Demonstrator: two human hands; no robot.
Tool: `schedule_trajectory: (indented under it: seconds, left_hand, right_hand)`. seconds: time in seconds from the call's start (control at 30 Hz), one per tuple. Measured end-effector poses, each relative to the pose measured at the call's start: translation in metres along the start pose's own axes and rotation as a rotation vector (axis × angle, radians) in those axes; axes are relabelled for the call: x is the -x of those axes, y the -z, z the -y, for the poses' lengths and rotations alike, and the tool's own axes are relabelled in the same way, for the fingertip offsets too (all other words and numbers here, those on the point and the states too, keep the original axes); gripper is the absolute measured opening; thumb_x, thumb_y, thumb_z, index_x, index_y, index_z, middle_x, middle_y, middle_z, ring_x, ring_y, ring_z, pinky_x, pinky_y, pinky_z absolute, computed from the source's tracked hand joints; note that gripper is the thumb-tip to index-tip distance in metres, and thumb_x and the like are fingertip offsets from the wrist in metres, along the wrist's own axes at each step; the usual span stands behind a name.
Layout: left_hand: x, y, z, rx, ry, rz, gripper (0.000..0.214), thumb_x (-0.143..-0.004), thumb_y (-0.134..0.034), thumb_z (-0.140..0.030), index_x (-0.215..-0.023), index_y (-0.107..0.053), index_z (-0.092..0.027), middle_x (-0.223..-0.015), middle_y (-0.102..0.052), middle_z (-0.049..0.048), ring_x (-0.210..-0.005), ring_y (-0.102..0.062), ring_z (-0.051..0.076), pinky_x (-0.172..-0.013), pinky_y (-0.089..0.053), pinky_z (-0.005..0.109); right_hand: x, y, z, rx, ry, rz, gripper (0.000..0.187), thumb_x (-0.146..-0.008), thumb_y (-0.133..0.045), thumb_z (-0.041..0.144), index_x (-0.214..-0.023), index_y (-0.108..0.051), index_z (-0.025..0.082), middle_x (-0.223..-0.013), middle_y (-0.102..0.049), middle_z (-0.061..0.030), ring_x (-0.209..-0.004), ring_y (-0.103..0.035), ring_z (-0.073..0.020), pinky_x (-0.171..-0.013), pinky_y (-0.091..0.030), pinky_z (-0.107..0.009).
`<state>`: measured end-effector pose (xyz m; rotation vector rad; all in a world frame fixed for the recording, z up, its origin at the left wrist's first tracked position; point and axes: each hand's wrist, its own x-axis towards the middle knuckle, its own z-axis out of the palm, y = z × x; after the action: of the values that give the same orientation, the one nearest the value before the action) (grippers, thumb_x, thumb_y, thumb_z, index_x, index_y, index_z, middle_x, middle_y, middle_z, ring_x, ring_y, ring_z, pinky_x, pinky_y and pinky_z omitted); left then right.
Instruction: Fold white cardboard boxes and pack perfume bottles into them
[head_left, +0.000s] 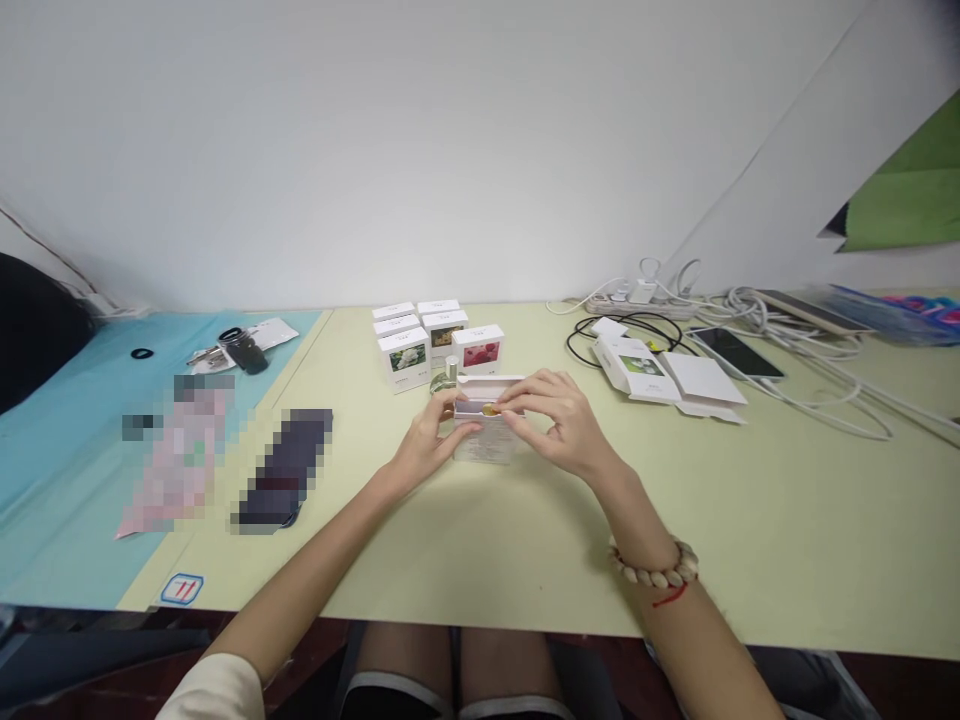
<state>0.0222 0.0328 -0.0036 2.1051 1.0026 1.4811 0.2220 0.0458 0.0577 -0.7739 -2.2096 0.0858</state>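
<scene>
A small white box [484,432] stands on the pale green tabletop [750,520], near the middle and a little toward the far side, with its top flap open and something yellowish showing inside. The left hand [426,440] clasps the box's left side, its grip closed around it. The right hand [559,420] holds the right side, thumb and forefinger pinched together at the open top; a bead bracelet [654,566] circles that wrist. Just behind the box stands a small glass bottle [448,375], partly hidden by the flap. Beyond it is a cluster of small white boxes with flower pictures [435,340]. To the right lie opened white packaging [667,375], a dark phone [735,352] and a tangle of cables [750,305]. To the left a blue mat [75,460] carries a dark cylinder [244,350] and blurred items.
</scene>
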Motion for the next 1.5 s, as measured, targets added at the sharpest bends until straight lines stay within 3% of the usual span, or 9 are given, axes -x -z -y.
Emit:
schedule_trajectory:
  seconds: [0.13, 0.3, 0.4, 0.5, 0.73, 1.0, 1.1, 1.2, 1.5]
  left_hand:
    - [0.001, 0.001, 0.001, 0.001, 0.008, -0.061, 0.038, -0.079, -0.061, -0.026, -0.113, -0.043, -0.024, -0.109, -0.056, 0.0053, -0.094, -0.059, 0.013, -0.073, -0.055, 0.026]
    - [-0.002, 0.004, -0.004, -0.009, 0.041, 0.017, 0.017, -0.084, -0.053, -0.026, -0.099, -0.061, -0.022, -0.112, -0.059, 0.0073, -0.109, -0.054, 0.019, -0.07, -0.055, 0.025]
    - [-0.006, 0.006, -0.007, 0.104, 0.096, 0.036, 0.018, -0.084, -0.054, -0.027, -0.095, -0.066, -0.021, -0.117, -0.058, 0.0088, -0.11, -0.054, 0.02, -0.077, -0.053, 0.029]
    - [-0.012, 0.011, -0.007, 0.267, 0.163, 0.09, 0.017, -0.083, -0.056, -0.028, -0.091, -0.068, -0.021, -0.125, -0.053, 0.0094, -0.114, -0.052, 0.021, -0.089, -0.048, 0.034]
    - [-0.019, 0.017, -0.013, 0.495, 0.276, 0.057, 0.016, -0.071, -0.068, -0.037, -0.073, -0.072, -0.021, -0.129, -0.049, 0.0081, -0.121, -0.046, 0.026, -0.095, -0.042, 0.037]
    - [-0.013, 0.008, -0.022, 0.336, 0.316, -0.142, 0.022, -0.078, -0.059, -0.038, -0.075, -0.07, -0.019, -0.106, -0.061, 0.0085, -0.103, -0.055, 0.02, -0.075, -0.05, 0.028]
    - [-0.011, 0.007, -0.024, 0.227, 0.243, -0.167, 0.019, -0.08, -0.058, -0.035, -0.075, -0.069, -0.02, -0.102, -0.061, 0.008, -0.104, -0.055, 0.02, -0.072, -0.051, 0.028]
    - [-0.01, 0.009, -0.023, 0.095, 0.146, -0.143, 0.018, -0.082, -0.057, -0.034, -0.077, -0.07, -0.022, -0.102, -0.06, 0.008, -0.11, -0.052, 0.021, -0.078, -0.051, 0.032]
    - [-0.01, 0.01, -0.02, 0.024, 0.081, 0.068, 0.032, -0.092, -0.033, -0.036, -0.096, -0.061, -0.021, -0.1, -0.059, 0.0065, -0.099, -0.054, 0.017, -0.088, -0.043, 0.033]
  right_hand:
    - [0.003, 0.0, -0.008, -0.078, -0.038, -0.183, 0.025, -0.086, -0.048, 0.025, -0.072, -0.068, 0.023, -0.075, -0.069, -0.0019, -0.071, -0.056, -0.0165, -0.068, -0.042, -0.034]
    - [0.002, -0.009, -0.006, -0.131, -0.051, -0.143, 0.023, -0.084, -0.051, 0.022, -0.065, -0.065, 0.022, -0.066, -0.067, -0.0014, -0.064, -0.055, -0.0155, -0.062, -0.044, -0.031]
    - [0.0, -0.014, -0.002, -0.208, -0.134, -0.276, 0.023, -0.082, -0.054, 0.022, -0.059, -0.058, 0.02, -0.057, -0.059, -0.0002, -0.056, -0.051, -0.0127, -0.055, -0.042, -0.028]
    - [-0.002, -0.016, 0.0, -0.284, -0.23, -0.379, 0.006, -0.076, -0.061, 0.024, -0.072, -0.06, 0.02, -0.072, -0.06, -0.0015, -0.063, -0.054, -0.0125, -0.053, -0.043, -0.026]
    - [0.0, -0.026, -0.002, -0.434, -0.391, -0.225, 0.021, -0.084, -0.051, 0.03, -0.096, -0.067, 0.024, -0.092, -0.069, -0.0029, -0.074, -0.062, -0.014, -0.061, -0.05, -0.025]
    - [0.001, -0.031, -0.003, -0.512, -0.443, -0.255, 0.022, -0.084, -0.051, 0.032, -0.101, -0.062, 0.023, -0.099, -0.067, -0.0041, -0.071, -0.063, -0.0133, -0.055, -0.05, -0.023]
    - [0.001, -0.022, -0.002, -0.404, -0.338, -0.289, 0.013, -0.083, -0.05, 0.025, -0.092, -0.06, 0.023, -0.108, -0.06, -0.0049, -0.077, -0.062, -0.0138, -0.054, -0.05, -0.023]
    - [0.002, -0.011, -0.002, -0.235, -0.163, -0.138, 0.018, -0.081, -0.049, 0.017, -0.075, -0.065, 0.023, -0.119, -0.053, -0.0039, -0.101, -0.057, -0.0195, -0.076, -0.051, -0.034]
    - [0.003, -0.007, 0.001, -0.189, -0.039, 0.107, 0.034, -0.09, -0.035, 0.023, -0.082, -0.068, 0.022, -0.134, -0.043, -0.0044, -0.123, -0.039, -0.0238, -0.101, -0.033, -0.045]
